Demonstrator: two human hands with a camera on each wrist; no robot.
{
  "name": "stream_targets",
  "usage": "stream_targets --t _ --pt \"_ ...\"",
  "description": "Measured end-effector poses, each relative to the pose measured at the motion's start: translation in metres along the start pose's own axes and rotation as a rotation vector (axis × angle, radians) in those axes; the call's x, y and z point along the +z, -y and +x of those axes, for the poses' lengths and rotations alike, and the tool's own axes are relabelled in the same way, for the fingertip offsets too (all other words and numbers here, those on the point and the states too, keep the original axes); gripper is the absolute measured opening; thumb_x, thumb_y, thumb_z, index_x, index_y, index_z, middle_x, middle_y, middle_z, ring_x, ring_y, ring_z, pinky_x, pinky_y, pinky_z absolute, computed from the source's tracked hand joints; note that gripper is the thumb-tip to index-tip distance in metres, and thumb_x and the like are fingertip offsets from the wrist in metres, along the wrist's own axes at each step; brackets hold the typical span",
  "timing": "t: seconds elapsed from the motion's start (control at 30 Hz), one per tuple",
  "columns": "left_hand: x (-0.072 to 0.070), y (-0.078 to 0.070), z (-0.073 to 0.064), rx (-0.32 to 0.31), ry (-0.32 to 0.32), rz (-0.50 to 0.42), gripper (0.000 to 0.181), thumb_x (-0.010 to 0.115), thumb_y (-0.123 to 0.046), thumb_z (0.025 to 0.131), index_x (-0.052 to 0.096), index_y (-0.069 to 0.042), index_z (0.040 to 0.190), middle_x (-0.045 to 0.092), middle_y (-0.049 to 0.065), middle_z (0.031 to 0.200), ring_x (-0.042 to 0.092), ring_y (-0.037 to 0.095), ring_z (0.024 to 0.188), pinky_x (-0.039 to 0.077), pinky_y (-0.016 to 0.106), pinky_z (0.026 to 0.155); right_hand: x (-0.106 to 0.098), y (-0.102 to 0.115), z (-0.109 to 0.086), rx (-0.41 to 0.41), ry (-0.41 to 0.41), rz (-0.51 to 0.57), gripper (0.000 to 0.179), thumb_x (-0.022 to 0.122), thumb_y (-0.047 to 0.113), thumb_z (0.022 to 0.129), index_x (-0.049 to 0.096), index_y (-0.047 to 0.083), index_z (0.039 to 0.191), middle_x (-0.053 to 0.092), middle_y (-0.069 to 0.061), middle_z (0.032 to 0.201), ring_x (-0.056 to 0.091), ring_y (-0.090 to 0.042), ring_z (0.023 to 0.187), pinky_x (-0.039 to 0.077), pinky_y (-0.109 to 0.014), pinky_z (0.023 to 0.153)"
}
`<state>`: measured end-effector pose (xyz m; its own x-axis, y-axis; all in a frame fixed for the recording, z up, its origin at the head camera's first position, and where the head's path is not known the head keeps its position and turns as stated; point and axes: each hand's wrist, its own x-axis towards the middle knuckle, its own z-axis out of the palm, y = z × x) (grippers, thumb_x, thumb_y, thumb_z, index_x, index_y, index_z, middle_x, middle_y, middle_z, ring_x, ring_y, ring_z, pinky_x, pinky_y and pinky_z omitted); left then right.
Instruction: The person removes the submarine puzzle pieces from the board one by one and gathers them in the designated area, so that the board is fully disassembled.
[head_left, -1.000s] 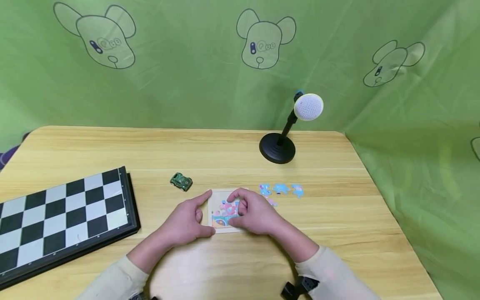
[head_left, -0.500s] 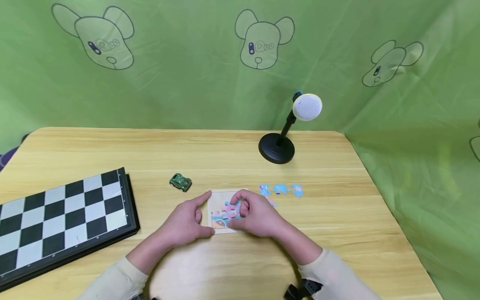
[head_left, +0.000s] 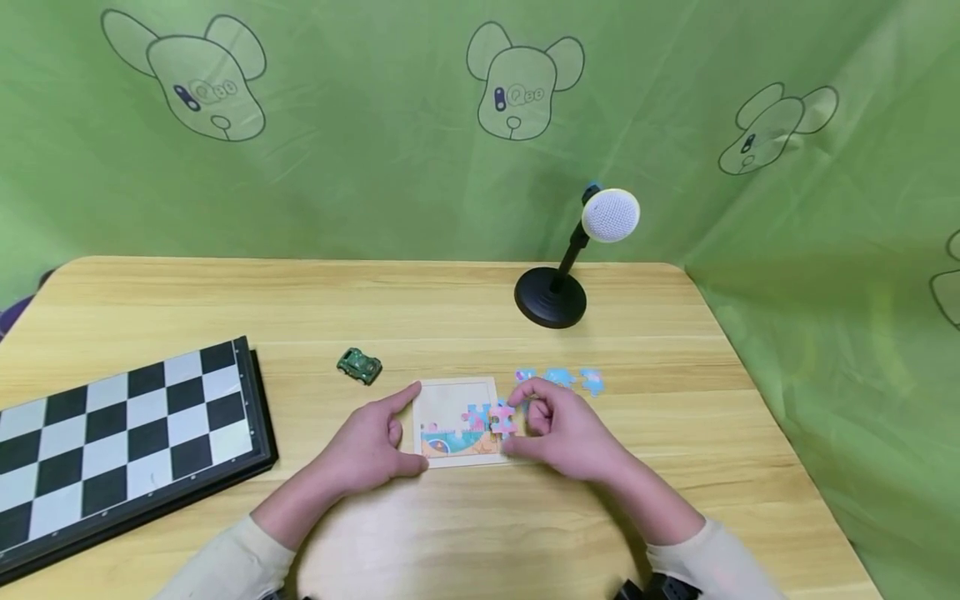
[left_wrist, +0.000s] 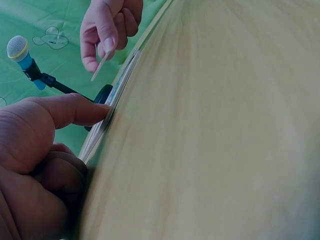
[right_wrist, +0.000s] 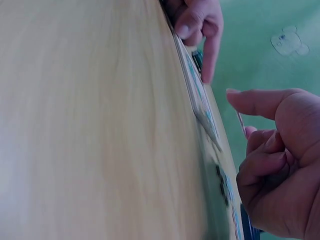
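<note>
A shallow puzzle board [head_left: 450, 398] lies flat on the table, a strip of beach-coloured picture pieces [head_left: 453, 443] along its bottom. My left hand [head_left: 363, 446] rests at its left edge, index finger and thumb spread toward the two corners, other fingers curled under. In my right hand [head_left: 566, 429], thumb and index finger pinch a pink puzzle piece [head_left: 502, 418] over the board's right edge; the left wrist view shows this piece [left_wrist: 100, 66] edge-on and raised. Beside it a blue-and-pink piece [head_left: 475, 416] shows over the board; whether it is joined to the pinched one I cannot tell.
Several loose blue puzzle pieces [head_left: 592, 382] lie to the right behind my right hand, partly hidden. A green toy car [head_left: 360, 366] stands behind the board. A microphone on a black stand [head_left: 551, 297] is farther back; a folded chessboard [head_left: 135, 429] occupies the left.
My right hand has moved right, from over the board to its right edge, with the pink piece. More of the bottom picture strip is uncovered. My left hand has stayed at the board's left edge.
</note>
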<state>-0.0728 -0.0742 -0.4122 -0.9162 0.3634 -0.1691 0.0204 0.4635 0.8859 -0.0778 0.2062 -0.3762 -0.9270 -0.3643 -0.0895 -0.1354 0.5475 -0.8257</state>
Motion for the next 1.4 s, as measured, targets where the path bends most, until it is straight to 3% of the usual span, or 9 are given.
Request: stream_targets --t 0.27,0.43,0.9,1.4 --pt "0.000 0.001 0.000 -0.001 0.000 -0.007 0.100 0.088 -0.009 0.069 0.036 -0.004 0.154 0.034 -0.005 0.053 0.029 0.010 0.045 0.030 0.027 0.048 -0.021 -0.015 -0.010 0.009 -0.033 -0.013 0.044 0.089 0.011 0.074 0.061 0.006 0.107 0.038 0.003 0.063 0.035 -0.010 0.056 0.040 -0.028 0.066" --pt "0.000 0.002 0.001 0.004 0.001 -0.004 0.100 0.088 -0.009 0.069 0.036 -0.004 0.154 0.033 -0.006 0.052 0.029 0.010 0.045 0.030 0.027 0.048 -0.032 -0.025 -0.014 0.033 -0.047 -0.030 0.046 0.089 0.011 0.074 0.061 0.005 0.109 0.039 0.002 0.063 0.037 -0.011 0.055 0.039 -0.027 0.062" --pt "0.000 0.000 0.000 0.003 0.001 -0.002 0.100 0.088 -0.009 0.069 0.036 -0.003 0.154 0.033 -0.006 0.052 0.028 0.010 0.046 0.030 0.026 0.048 -0.052 -0.048 -0.019 0.086 -0.057 -0.056 0.046 0.088 0.012 0.076 0.059 0.002 0.111 0.040 0.000 0.065 0.038 -0.012 0.057 0.039 -0.028 0.065" --pt "0.001 0.001 0.000 0.005 0.000 -0.003 0.100 0.088 -0.009 0.069 0.036 -0.003 0.154 0.033 -0.005 0.052 0.029 0.010 0.045 0.030 0.026 0.048 -0.056 -0.057 -0.017 0.154 -0.035 -0.110 0.047 0.086 0.012 0.078 0.058 0.001 0.114 0.043 -0.001 0.067 0.041 -0.015 0.059 0.041 -0.031 0.069"
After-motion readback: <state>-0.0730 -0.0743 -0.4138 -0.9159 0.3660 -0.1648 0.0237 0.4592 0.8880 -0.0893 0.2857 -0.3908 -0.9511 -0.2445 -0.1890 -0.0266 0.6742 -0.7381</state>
